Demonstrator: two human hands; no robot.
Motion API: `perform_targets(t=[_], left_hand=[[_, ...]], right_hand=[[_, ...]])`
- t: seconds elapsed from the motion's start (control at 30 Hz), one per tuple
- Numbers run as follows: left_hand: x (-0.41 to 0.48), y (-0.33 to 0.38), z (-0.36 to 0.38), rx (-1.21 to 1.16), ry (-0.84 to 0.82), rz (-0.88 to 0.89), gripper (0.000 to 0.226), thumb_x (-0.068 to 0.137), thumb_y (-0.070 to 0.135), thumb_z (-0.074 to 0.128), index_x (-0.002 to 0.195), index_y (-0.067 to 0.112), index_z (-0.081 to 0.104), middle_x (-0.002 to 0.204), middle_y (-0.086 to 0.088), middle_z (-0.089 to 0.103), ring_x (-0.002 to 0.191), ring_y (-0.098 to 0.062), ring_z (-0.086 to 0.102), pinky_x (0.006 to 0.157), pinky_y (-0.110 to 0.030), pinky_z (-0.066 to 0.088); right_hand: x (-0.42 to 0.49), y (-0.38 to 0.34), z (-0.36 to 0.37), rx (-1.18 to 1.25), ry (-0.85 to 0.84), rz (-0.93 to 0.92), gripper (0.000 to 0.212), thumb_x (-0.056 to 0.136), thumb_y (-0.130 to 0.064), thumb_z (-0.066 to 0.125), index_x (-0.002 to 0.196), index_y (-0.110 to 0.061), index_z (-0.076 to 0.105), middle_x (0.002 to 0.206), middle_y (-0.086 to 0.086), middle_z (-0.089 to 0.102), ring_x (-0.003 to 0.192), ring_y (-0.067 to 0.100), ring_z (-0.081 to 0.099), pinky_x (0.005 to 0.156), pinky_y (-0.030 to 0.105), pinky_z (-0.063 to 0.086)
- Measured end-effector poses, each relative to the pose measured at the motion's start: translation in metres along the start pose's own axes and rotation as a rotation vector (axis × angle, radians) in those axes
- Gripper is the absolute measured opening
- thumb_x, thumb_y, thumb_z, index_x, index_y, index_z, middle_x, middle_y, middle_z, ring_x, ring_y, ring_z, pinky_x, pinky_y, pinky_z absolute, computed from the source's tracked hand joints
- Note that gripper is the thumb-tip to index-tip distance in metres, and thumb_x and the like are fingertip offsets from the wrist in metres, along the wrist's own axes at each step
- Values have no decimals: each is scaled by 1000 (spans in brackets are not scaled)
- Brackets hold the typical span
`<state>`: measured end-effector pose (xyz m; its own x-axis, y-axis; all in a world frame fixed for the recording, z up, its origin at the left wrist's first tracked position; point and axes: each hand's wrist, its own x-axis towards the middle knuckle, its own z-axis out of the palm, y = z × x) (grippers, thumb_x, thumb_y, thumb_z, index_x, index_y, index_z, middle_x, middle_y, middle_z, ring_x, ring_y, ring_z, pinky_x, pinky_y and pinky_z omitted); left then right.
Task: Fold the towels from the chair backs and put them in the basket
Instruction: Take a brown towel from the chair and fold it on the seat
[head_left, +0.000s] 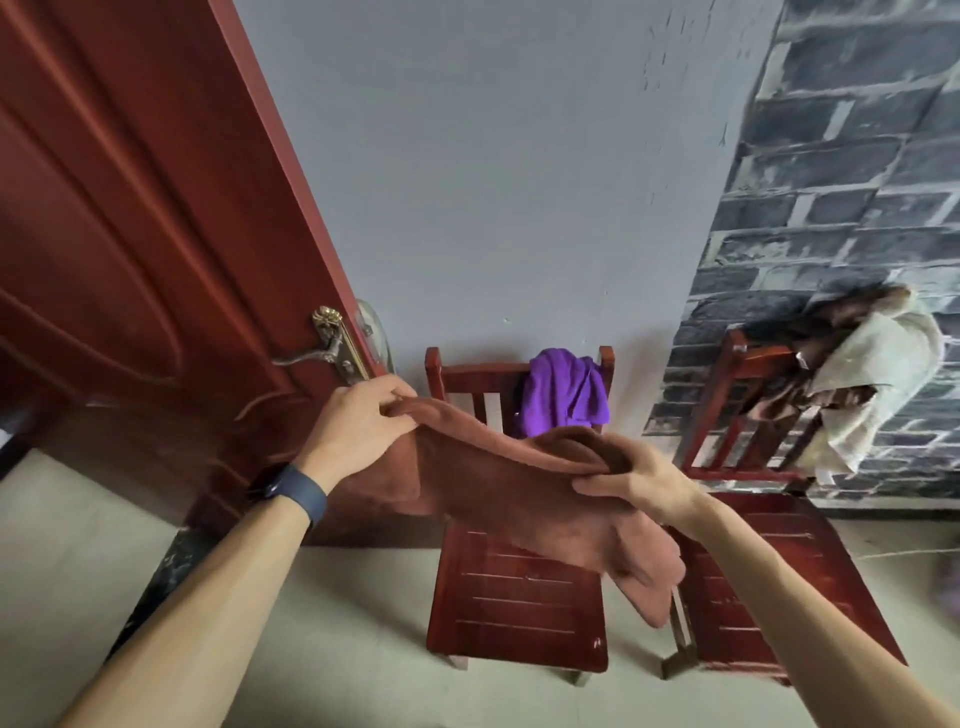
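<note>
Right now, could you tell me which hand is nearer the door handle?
Left. The left hand is just right of the door handle; the right hand is farther right.

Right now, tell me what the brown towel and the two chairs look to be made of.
Brown towel: soft matte cloth, probably microfibre or terry; it sags limply between the left hand and right hand. Middle chair and right chair: wood, judging by the slatted seats, with a glossy red-brown lacquer that shows highlights.

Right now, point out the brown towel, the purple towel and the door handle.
brown towel (509, 493): head view, middle of the hanging cloth.
purple towel (563, 400): head view, middle of its draped front.
door handle (305, 357): head view, on the lever.
</note>
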<state>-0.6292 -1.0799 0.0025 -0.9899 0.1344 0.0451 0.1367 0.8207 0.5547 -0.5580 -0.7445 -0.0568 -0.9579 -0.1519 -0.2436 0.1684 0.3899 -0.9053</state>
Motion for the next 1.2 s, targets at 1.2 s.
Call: perform_targets(t=[1.2], left_hand=[[-53, -39, 136, -1005, -945, -752, 67, 74, 58, 78, 118, 8, 70, 124, -15, 67, 111, -31, 62, 106, -46, 44]], right_hand=[[14, -36, 71, 980, 33, 420, 41, 89, -22, 66, 119, 6, 64, 107, 24, 70, 97, 36, 69, 90, 44, 57]])
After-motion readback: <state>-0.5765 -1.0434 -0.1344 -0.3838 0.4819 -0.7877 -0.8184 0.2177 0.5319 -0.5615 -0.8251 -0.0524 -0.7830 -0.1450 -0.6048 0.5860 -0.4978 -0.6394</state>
